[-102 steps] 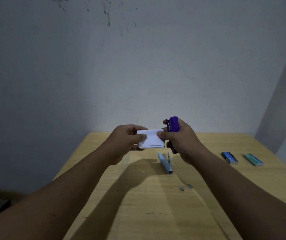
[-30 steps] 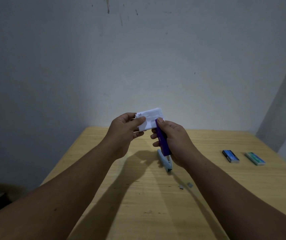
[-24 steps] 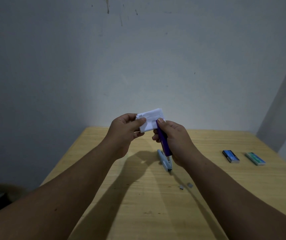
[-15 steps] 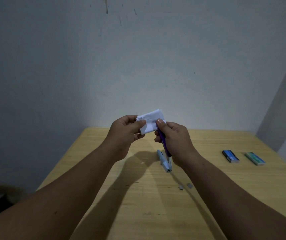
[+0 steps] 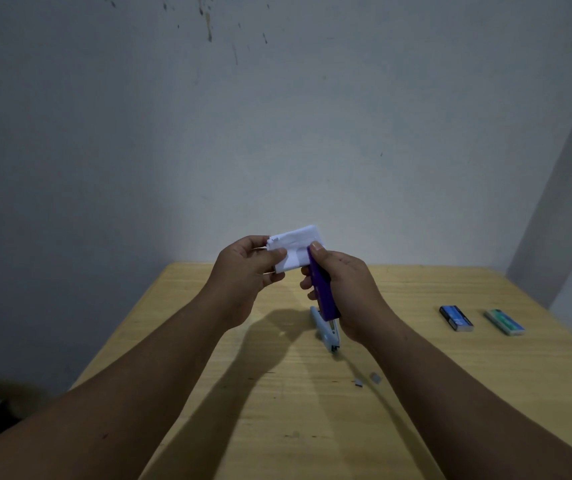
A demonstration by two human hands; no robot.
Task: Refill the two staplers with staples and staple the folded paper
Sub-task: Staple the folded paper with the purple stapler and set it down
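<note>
Both hands raised: left hand [image 5: 243, 271] pinches folded paper [image 5: 295, 247], right hand [image 5: 350, 289] grips purple stapler [image 5: 322, 289].

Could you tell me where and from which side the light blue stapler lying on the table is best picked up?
Probably from above, across the long sides near its middle. The light blue stapler lies flat and narrow on the table, lengthwise away from the person, so its sides are exposed. The right hand, holding the purple stapler, partly covers its far end.
</note>
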